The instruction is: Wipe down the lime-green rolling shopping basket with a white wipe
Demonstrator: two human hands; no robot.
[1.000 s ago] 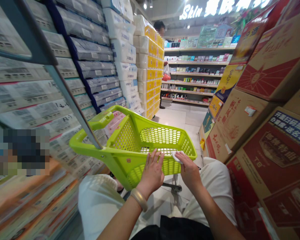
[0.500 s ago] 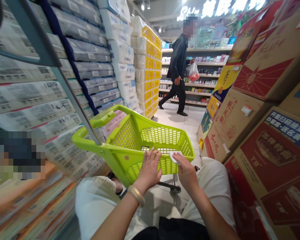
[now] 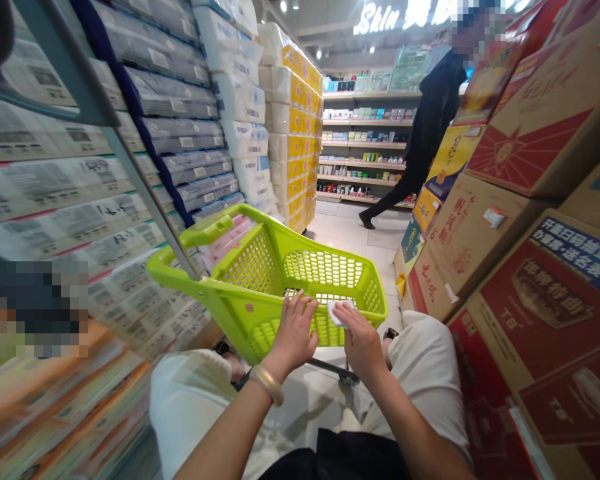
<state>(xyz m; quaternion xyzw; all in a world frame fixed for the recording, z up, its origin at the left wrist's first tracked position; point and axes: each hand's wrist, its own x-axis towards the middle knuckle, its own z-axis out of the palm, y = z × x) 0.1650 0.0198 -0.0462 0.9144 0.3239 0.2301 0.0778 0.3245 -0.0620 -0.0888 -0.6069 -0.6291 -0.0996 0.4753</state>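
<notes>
A lime-green plastic shopping cart (image 3: 260,267) stands tilted in a narrow aisle in front of me. My left hand (image 3: 294,333) rests on the near rim of its basket with the fingers spread; a pale bangle sits on that wrist. Beside it, my right hand (image 3: 361,340) presses a small white wipe (image 3: 336,312) against the same rim, fingers closed over it. My knees in pale trousers (image 3: 195,393) show below the cart.
Stacked packs of paper goods (image 3: 180,127) wall the left side. Large red and brown cartons (image 3: 520,220) are piled on the right. A person in dark clothes (image 3: 425,133) walks across the far end of the aisle, in front of shelves of small products (image 3: 365,140).
My right hand has slid the wipe leftwards along the rim, and my left hand has shifted slightly left. The person at the far end has walked from the centre to the right.
</notes>
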